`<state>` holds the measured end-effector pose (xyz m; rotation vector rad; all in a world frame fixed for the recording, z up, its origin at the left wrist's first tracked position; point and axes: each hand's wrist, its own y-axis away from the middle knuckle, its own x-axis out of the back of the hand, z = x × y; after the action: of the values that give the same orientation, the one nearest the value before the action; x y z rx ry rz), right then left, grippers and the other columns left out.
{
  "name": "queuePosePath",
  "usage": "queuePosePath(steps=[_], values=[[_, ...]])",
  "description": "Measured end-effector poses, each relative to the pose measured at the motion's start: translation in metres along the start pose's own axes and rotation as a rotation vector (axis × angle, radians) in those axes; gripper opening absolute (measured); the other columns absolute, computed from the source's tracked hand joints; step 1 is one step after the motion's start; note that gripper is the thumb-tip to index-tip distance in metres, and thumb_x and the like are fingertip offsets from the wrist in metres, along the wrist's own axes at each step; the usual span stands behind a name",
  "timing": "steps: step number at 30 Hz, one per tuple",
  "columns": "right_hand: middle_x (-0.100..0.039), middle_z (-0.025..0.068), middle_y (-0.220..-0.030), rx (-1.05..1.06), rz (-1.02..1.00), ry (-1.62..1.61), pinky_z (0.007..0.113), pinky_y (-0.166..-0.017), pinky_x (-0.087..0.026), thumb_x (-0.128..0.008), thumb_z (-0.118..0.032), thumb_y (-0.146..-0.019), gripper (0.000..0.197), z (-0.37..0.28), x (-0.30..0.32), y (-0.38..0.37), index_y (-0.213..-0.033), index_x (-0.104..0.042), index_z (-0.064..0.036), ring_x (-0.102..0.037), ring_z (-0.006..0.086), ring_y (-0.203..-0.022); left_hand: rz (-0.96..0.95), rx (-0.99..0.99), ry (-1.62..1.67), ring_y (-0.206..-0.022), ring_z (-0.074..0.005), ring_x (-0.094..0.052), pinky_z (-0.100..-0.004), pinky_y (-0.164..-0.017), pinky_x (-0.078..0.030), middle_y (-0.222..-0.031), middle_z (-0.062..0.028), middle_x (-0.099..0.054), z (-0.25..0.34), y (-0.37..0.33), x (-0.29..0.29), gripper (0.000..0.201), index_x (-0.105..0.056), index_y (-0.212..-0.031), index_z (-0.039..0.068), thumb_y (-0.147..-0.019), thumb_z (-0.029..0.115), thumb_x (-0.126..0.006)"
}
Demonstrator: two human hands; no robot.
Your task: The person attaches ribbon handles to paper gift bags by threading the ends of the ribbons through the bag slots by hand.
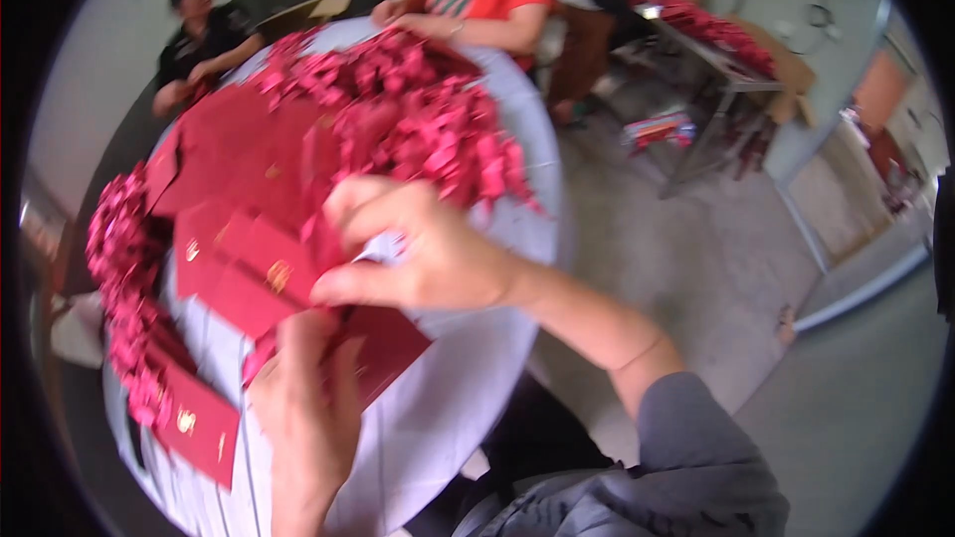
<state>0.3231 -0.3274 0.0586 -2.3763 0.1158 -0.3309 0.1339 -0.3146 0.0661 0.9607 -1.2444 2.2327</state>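
Over a red card (390, 350) near the table's front edge, both my hands work close together on pink-red ribbon. My left hand (308, 398) is closed round the ribbon (261, 356), part of which sticks out on its left side. Just above and to the right, my right hand (428, 244) has its thumb and fingers bent in a pinch on ribbon (320, 239). The exact grip is blurred and partly hidden by the fingers. Left of my hands lie overlapping red cards (234, 264) with gold print.
Large red sheets (234, 154) and heaped ribbons (428, 129) cover the far side of the pale round table (468, 378). More ribbons (119, 268) and a card (199, 423) lie at its left edge. Several people sit beyond. A metal side table (731, 75) stands back right.
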Motion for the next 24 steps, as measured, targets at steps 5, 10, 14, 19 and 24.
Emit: queuePosePath(steps=[5, 10, 14, 19, 24], values=[[-0.048, 0.008, -0.096, -0.058, -0.032, -0.06, 0.028, -0.071, -0.044, -0.077, -0.008, -0.073, 0.023, -0.025, -0.004, 0.009, -0.071, -0.057, 0.0013, -0.053, 0.0176, -0.085, 0.079, -0.162, -0.118, -0.065, -0.0295, -0.061, -0.0347, -0.06, -0.046, -0.075, -0.0178, -0.061, -0.016, 0.012, -0.002, 0.046, -0.046, -0.126, -0.001, -0.082, -0.003, -0.061], [-0.047, 0.0091, -0.108, 0.167, -0.221, 0.017, 0.032, -0.085, -0.044, -0.064, 0.007, -0.071, 0.022, -0.029, 0.007, 0.017, -0.09, -0.067, -0.0051, -0.051, 0.0214, -0.101, -0.066, 0.021, -0.04, -0.065, -0.0301, -0.062, -0.0355, -0.059, -0.046, -0.076, -0.0189, -0.061, -0.001, 0.004, 0.008, 0.047, -0.054, -0.119, 0.001, -0.073, -0.008, -0.059], [-0.042, 0.012, -0.129, 0.023, -0.288, 0.027, 0.036, -0.102, -0.036, -0.053, 0.008, -0.077, 0.048, -0.015, 0.02, 0.011, -0.122, -0.056, -0.0064, -0.042, 0.0268, -0.123, -0.053, 0.041, 0.057, -0.067, -0.0311, -0.063, -0.034, -0.062, -0.048, -0.076, -0.0182, -0.062, 0.005, 0.0, 0.006, 0.034, -0.058, -0.108, 0.001, -0.076, -0.011, -0.053], [-0.064, 0.0141, -0.11, -0.129, -0.342, 0.032, 0.034, -0.089, -0.049, -0.064, -0.005, -0.083, 0.037, -0.007, 0.02, 0.011, -0.12, -0.057, -0.0017, -0.063, 0.0244, -0.1, -0.066, 0.018, 0.0, -0.067, -0.03, -0.064, -0.0339, -0.063, -0.049, -0.076, -0.0168, -0.062, 0.007, 0.003, 0.007, 0.034, -0.058, -0.107, 0.002, -0.077, -0.012, -0.052], [-0.066, 0.0135, -0.1, -0.108, -0.233, 0.306, 0.031, -0.071, -0.052, -0.069, -0.007, -0.079, 0.034, -0.009, 0.019, 0.009, -0.111, -0.062, -0.0022, -0.067, 0.0221, -0.083, -0.079, -0.079, -0.029, -0.062, -0.0308, -0.062, -0.0355, -0.057, -0.047, -0.072, -0.0158, -0.062, -0.011, 0.007, 0.005, 0.038, -0.05, -0.115, 0.0, -0.08, -0.004, -0.06]])
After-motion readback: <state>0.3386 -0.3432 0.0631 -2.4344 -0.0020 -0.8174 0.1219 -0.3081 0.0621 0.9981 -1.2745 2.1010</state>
